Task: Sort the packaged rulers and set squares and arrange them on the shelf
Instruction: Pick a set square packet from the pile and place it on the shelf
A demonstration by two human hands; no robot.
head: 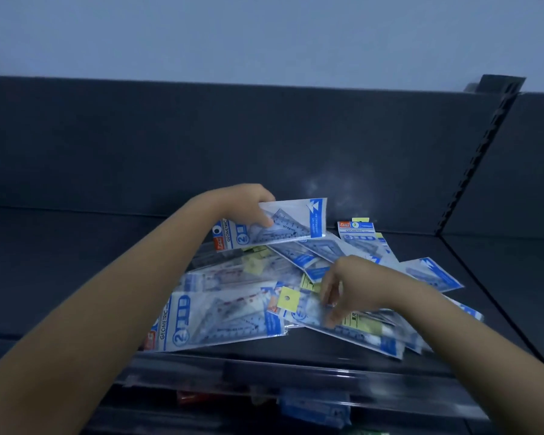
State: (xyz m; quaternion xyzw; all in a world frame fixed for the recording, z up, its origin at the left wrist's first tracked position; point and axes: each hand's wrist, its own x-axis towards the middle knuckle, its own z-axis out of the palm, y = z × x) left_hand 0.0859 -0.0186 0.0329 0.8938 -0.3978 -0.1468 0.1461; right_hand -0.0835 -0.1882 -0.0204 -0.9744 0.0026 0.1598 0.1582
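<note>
A loose heap of blue-and-white packaged rulers and set squares (220, 318) lies on the dark shelf (76, 262). My left hand (252, 202) grips one set-square pack (283, 224) by its upper left edge and holds it raised above the back of the heap. My right hand (349, 287) reaches down onto the heap and pinches a long pack with a yellow hang tab (330, 321) near its left end. Several more packs (434, 273) fan out to the right.
The shelf's dark back panel (233, 146) rises behind the heap. A slotted upright (481, 158) divides off the bay to the right. Below the front edge (264, 368), a lower shelf shows blurred red and blue goods (314, 409).
</note>
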